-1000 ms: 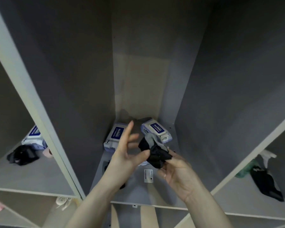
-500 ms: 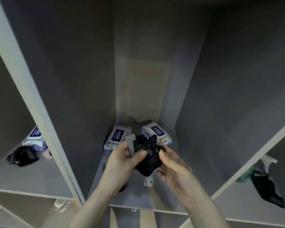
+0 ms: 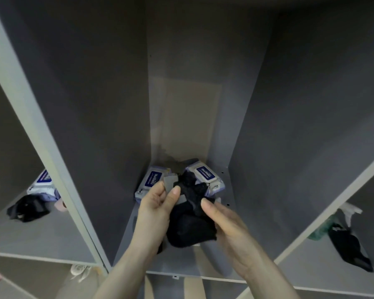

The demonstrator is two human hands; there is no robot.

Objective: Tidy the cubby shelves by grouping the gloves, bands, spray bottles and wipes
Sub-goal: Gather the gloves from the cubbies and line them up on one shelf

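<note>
Both hands grip one bunched black glove (image 3: 190, 221) over the middle cubby: left hand (image 3: 154, 207), right hand (image 3: 227, 221). Two wipes packs (image 3: 204, 176) sit behind it, a third (image 3: 42, 183) in the left cubby.

Black gloves (image 3: 190, 221), crumpled, held above middle cubby floor, grey patch at 11 o'clock. Two wipe packs (image 3: 205, 178) flat behind at 12, third pack (image 3: 42, 183) beside another black glove (image 3: 27, 209) at 9. Spray bottle (image 3: 333, 221) and dark glove (image 3: 350, 249) at 3.
</note>
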